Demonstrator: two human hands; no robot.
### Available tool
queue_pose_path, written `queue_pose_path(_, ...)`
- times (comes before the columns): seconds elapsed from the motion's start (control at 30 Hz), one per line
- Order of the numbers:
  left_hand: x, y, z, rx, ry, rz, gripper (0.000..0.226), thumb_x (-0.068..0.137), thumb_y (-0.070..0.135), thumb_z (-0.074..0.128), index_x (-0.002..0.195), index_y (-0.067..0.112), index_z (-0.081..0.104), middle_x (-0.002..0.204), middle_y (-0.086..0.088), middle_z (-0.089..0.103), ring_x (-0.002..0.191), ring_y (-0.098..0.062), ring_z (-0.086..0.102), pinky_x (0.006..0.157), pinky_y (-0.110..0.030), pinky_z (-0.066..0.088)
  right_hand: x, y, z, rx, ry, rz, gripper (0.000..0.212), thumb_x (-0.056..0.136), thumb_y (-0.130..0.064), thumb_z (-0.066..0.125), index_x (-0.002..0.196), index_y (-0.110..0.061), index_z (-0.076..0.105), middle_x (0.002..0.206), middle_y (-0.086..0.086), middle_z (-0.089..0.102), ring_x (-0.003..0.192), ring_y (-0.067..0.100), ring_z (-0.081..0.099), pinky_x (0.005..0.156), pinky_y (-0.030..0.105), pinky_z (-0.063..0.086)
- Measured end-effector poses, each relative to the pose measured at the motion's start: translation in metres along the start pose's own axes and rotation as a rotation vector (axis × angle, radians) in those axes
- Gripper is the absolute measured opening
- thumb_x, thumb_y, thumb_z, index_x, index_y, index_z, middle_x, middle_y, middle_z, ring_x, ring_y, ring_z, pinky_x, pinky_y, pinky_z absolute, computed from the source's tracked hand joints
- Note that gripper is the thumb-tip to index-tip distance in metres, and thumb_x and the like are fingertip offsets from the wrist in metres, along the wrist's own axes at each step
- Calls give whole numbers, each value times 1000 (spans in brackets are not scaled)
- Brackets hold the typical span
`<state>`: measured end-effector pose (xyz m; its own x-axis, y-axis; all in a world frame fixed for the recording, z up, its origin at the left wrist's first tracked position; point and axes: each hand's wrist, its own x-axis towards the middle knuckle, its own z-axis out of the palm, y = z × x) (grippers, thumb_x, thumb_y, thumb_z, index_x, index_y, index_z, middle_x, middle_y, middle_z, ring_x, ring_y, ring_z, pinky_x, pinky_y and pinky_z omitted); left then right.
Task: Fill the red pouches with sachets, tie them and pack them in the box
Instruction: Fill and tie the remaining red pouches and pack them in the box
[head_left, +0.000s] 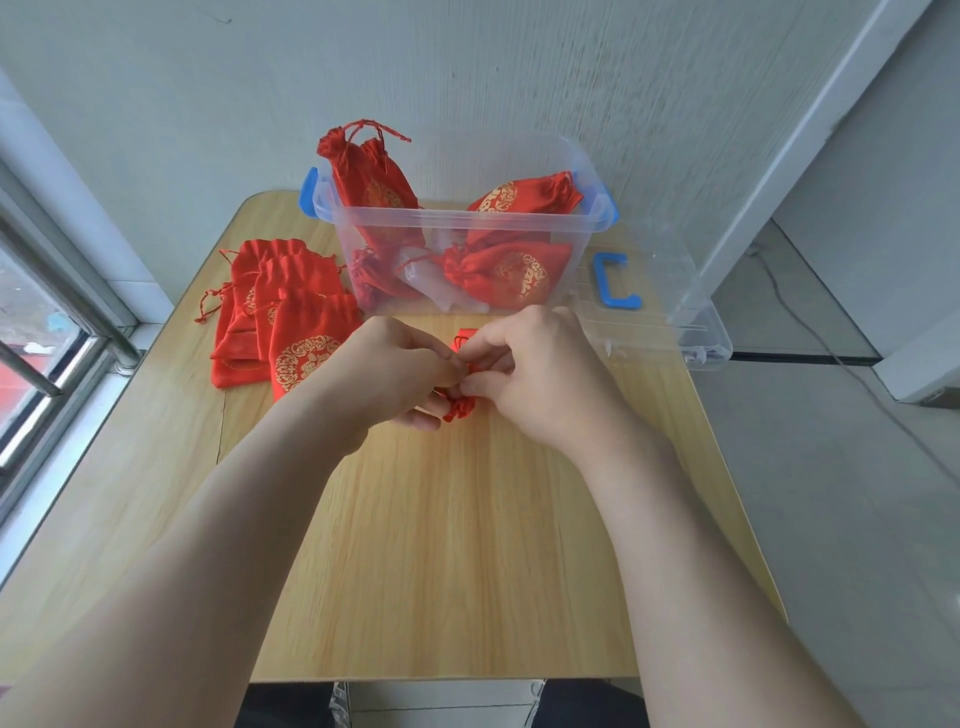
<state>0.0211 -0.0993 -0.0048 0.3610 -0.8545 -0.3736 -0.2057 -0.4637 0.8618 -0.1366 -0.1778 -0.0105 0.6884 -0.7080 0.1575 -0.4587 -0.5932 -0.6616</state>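
Seen from above, a left hand (395, 369) and a right hand (535, 374) met over the middle of a wooden tabletop (441, 545). Their fingers (488, 358) were curled in, pinching a small red pouch (460, 408) and its cord between them. Only the gathered neck showed on the near side and a scrap of red on the far side, so its long axis probably ran near to far; the hands hid the rest. Both hands were equally close to it. The clear box (457, 218) stood open just beyond the hands, straight ahead, with several tied pouches (498, 275) inside, one rising above its far-left corner. Nothing stood between the hands and the box. A pile of flat empty pouches (280, 312) lay to the left, partly behind the left hand. The lid (670, 312), with a blue handle, lay right of the box. No loose sachets were visible.
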Motion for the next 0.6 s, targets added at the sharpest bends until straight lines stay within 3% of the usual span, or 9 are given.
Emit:
queue_pose_path(0.1,-1,-1,-1,7,-38,-22,13,100,13,71,93,8,80,86,-7,82,81,-19,79,76,-38,68,1,0,1,-39,-14,1,19,84,-11,87,92,-28,86,74,-12,76,69,-1,70,71,25,60)
queue_pose_path(0.2,-2,-2,-2,6,-50,-13,11,99,11,74,93,7,82,85,-5,82,77,-13,78,74,-35,67,2,0,3,-76,-8,-15,23,87,-7,82,89,-30,86,75,-12,75,71,1,68,71,28,59)
queue_pose_path(0.37,-1,0,0,-44,27,-16,6,92,9,79,89,7,84,84,-9,82,75,-15,76,74,-32,67,4,4,10,-115,32,-32,23,88,-4,73,85,-24,85,73,-2,74,73,20,70,66,41,61)
queue_pose_path(0.5,-2,2,5,-51,89,-1,4,87,5,83,88,9,83,73,-6,79,64,-9,73,67,-25,65,6,4,14,-187,50,-19,19,86,-3,67,80,-15,80,73,5,72,72,29,68,63,43,60)
queue_pose_path(0.6,0,0,9,13,162,53,14,82,9,87,92,16,81,82,-5,80,67,-11,72,69,-34,65,4,-1,13,-207,59,38,21,86,-4,69,80,-20,82,73,1,70,72,25,68,64,41,60)
